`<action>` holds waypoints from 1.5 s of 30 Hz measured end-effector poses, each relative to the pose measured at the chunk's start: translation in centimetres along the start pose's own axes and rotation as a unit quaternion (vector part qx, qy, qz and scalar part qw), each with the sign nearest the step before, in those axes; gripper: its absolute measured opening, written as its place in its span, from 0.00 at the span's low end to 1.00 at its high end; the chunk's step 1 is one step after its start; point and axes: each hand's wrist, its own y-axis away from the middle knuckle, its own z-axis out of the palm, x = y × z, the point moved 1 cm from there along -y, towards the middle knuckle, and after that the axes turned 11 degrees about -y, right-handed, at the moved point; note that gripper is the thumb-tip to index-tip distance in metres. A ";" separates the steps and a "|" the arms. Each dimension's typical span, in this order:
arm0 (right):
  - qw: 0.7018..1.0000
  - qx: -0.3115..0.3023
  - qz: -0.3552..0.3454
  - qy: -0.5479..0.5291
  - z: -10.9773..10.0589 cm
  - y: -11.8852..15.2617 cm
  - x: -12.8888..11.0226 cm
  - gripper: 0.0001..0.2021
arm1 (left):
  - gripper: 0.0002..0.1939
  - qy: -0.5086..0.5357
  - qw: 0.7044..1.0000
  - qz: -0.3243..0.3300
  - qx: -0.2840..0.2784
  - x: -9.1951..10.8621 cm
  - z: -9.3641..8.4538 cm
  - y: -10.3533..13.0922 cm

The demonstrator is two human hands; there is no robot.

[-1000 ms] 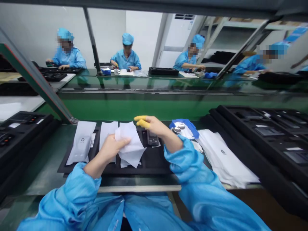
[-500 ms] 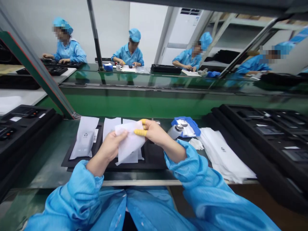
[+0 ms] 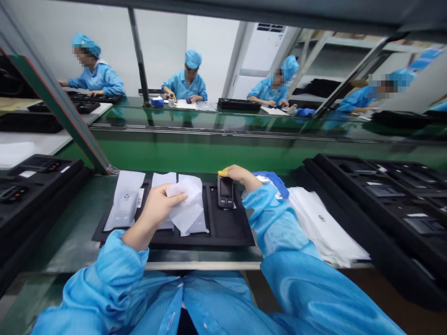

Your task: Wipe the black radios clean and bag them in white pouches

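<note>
Most fingers of the left hand (image 3: pixel 158 205) are hidden behind the white pouch (image 3: pixel 188 204). The right sleeve (image 3: pixel 279 221) covers part of the blue bin (image 3: pixel 282 187). The left foam tray (image 3: pixel 45 188) and right foam tray (image 3: pixel 349 196) are cut off.

A factory workshop — several people (image 3: pixel 186 84) in blue caps (image 3: pixel 193 58) and coats (image 3: pixel 104 80) line the far green bench (image 3: pixel 167 117). Black trays (image 3: pixel 338 182) hold devices (image 3: pixel 386 190) at near left and right.

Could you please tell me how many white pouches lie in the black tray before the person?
3: the left pouch; the middle pouch, partly behind the left hand; and the right pouch, partly covered by white material in that hand. More could be hidden.
</note>
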 end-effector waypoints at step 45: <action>0.823 0.225 -0.353 -0.384 -0.8 9.5 -13.2 0.12 | 0.22 -0.006 0.996 0.085 0.034 -0.1 0.7 1.8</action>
